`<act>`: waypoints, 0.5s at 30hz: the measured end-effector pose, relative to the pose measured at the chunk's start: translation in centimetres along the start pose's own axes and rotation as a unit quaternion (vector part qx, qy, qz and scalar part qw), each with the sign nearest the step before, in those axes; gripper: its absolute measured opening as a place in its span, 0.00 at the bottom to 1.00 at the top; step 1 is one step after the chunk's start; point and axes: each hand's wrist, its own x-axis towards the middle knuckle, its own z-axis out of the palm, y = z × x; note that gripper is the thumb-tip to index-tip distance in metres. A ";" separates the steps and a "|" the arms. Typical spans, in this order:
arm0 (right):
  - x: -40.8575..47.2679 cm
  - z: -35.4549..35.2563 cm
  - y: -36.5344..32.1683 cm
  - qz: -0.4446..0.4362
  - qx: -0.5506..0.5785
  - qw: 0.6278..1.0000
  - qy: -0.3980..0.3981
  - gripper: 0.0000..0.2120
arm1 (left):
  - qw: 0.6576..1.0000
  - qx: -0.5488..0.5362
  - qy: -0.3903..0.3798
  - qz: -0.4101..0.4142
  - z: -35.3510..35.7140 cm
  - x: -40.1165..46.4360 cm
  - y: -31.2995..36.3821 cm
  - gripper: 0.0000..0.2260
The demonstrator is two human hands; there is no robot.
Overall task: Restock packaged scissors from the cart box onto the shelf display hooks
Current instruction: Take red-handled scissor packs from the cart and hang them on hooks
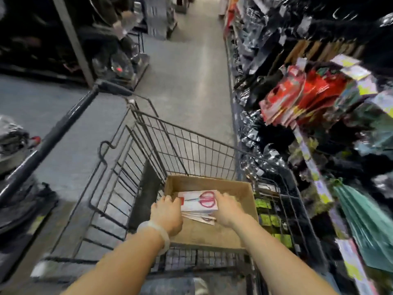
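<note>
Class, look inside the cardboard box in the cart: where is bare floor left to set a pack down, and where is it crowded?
Bare cardboard shows in the cardboard box along its right wall beside the right hand, and along the near wall below both wrists. The far-left part is crowded: the fanned scissor packs lie there, with the left hand and the right hand gripping them from either side.

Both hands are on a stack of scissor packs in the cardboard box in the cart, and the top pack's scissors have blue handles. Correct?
Not quite: the handles are pink-red, not blue, as the head view shows. The rest holds: the left hand and right hand are on the stack of scissor packs in the cardboard box in the cart.
</note>
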 end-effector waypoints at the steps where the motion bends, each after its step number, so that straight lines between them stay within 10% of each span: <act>1: 2.1 0.2 0.4 -0.008 -0.007 1.000 -0.018 0.29 | 1.000 -0.005 -0.015 -0.016 0.4 1.2 0.2 0.22; 15: 24.1 7.1 5.8 -0.107 -0.071 0.977 -0.172 0.35 | 0.953 -0.153 -0.184 -0.186 10.5 15.6 2.7 0.21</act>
